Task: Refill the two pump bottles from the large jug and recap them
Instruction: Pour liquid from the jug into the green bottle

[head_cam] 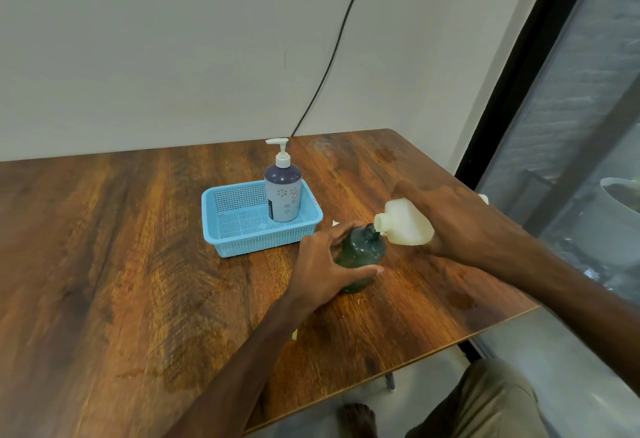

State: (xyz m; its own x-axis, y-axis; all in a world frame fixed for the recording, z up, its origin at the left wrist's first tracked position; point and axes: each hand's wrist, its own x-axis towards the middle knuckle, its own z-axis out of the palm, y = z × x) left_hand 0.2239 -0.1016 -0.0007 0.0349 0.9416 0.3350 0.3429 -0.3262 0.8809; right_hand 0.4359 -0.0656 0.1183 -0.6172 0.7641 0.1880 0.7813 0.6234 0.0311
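Note:
A dark green bottle [362,257] without its pump stands on the wooden table [138,264], and my left hand [323,271] grips its body. My right hand [453,219] holds the white jug [403,224] tipped on its side, the spout right over the green bottle's open neck. A blue-grey pump bottle [282,195] with a white pump fitted stands upright in the light blue basket [221,226] behind.
A small white object [335,223] lies on the table by the basket, half hidden by my left hand. A black cable [332,56] hangs down the wall. The table's right edge runs close to the jug, beside a glass door.

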